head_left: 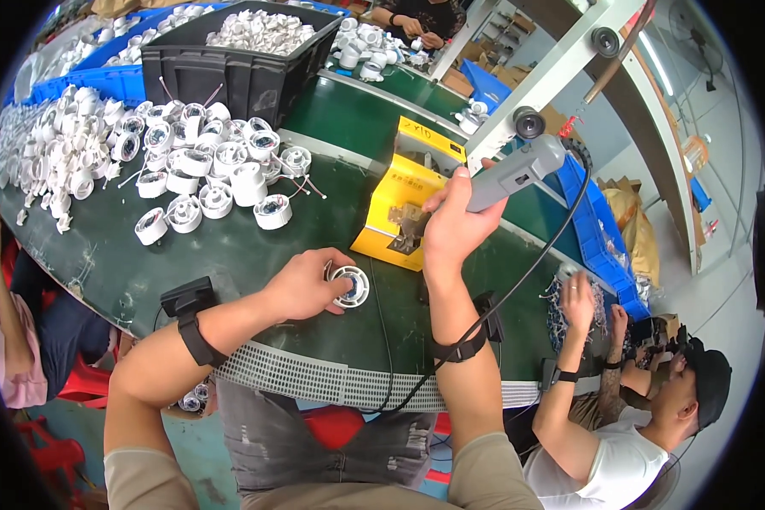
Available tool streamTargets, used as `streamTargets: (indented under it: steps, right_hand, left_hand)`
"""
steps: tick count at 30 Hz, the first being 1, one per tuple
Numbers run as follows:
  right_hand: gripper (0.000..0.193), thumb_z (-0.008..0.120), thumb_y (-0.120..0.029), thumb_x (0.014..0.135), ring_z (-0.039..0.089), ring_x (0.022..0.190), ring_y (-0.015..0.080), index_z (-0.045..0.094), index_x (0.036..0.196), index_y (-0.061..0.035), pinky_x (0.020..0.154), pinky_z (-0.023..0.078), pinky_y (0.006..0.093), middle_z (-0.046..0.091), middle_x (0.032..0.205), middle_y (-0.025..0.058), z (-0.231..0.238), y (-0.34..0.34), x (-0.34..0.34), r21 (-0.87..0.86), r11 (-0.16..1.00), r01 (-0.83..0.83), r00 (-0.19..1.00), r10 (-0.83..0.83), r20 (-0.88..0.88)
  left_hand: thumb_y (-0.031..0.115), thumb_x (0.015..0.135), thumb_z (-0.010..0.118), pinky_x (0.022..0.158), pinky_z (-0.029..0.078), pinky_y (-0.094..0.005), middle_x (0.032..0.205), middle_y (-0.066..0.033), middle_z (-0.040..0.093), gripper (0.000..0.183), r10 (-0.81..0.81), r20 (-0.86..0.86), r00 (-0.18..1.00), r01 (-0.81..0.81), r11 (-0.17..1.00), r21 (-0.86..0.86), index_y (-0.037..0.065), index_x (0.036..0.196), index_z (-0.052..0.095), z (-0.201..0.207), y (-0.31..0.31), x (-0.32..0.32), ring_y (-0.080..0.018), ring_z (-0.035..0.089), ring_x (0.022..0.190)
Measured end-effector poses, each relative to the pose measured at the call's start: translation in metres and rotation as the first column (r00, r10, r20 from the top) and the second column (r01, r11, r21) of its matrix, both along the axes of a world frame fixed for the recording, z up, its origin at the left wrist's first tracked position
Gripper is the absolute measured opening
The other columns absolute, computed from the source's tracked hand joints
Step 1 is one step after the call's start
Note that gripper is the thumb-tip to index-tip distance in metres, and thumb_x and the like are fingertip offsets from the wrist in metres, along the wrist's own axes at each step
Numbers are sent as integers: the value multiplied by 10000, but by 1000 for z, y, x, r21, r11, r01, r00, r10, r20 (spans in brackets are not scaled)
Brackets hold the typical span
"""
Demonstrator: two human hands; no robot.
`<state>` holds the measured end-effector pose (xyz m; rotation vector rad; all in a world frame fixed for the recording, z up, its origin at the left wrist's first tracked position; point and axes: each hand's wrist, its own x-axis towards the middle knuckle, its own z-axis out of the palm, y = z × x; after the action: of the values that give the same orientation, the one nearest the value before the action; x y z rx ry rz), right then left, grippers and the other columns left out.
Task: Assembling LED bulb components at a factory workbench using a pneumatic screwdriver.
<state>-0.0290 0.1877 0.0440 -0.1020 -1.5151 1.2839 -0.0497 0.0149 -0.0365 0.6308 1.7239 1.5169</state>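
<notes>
My left hand is closed around a round white plastic housing with a dark inside, held just above the green work table. In my right hand is a grey corded electric screwdriver; its tip is hidden behind the hand. A black cable runs from its upper end down across my right forearm. Directly beside my right hand stands a yellow screw feeder with a metal mechanism in its open side. Left of it, several similar white housings lie heaped, some with thin wires sticking out.
A pile of small white plastic parts is at the far left. Behind the housings stands a black crate full of white pieces. Blue bins and a white frame post are to the right. A co-worker sits close on my right.
</notes>
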Motion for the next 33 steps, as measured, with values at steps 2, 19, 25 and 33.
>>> streamTargets:
  steps: [2, 19, 25, 33]
  right_hand:
    - [306, 526, -83, 913, 475, 433, 136, 397, 1173, 13, 432, 404, 273, 502, 617, 73, 1, -1, 1, -22, 1000, 9, 1000, -8, 8]
    - [363, 465, -59, 911, 462, 458, 149, 342, 1249, -17, 449, 445, 298, 466, 621, 64, -31, -61, 45, -108, 910, -401, 916, 401, -29]
    - [362, 488, -72, 912, 465, 466, 145, 347, 1240, -11, 461, 460, 296, 473, 639, 62, -36, -59, 45, -87, 903, -421, 907, 422, -9]
    - [348, 503, -100, 923, 478, 475, 145, 345, 1218, -4, 465, 463, 301, 477, 645, 63, -45, -58, 43, -90, 868, -488, 872, 490, -6]
  left_hand:
    - [46, 896, 586, 680, 611, -297, 983, -134, 619, 287, 5, 11, 1000, -5, 1000, 12, -75, 1152, 534, 0, 1, 0, -186, 649, 835]
    - [66, 877, 583, 643, 602, -288, 945, -148, 644, 279, 84, 5, 996, -84, 997, -2, -66, 1123, 569, 3, 0, 0, -204, 691, 767]
    - [64, 892, 576, 680, 615, -308, 945, -121, 583, 277, 37, 25, 999, -36, 999, -8, -66, 1135, 547, 5, 1, 1, -179, 626, 814]
    - [80, 878, 582, 642, 599, -288, 935, -149, 638, 280, 65, -29, 998, -66, 997, -40, -67, 1116, 565, 5, 0, 2, -190, 682, 757]
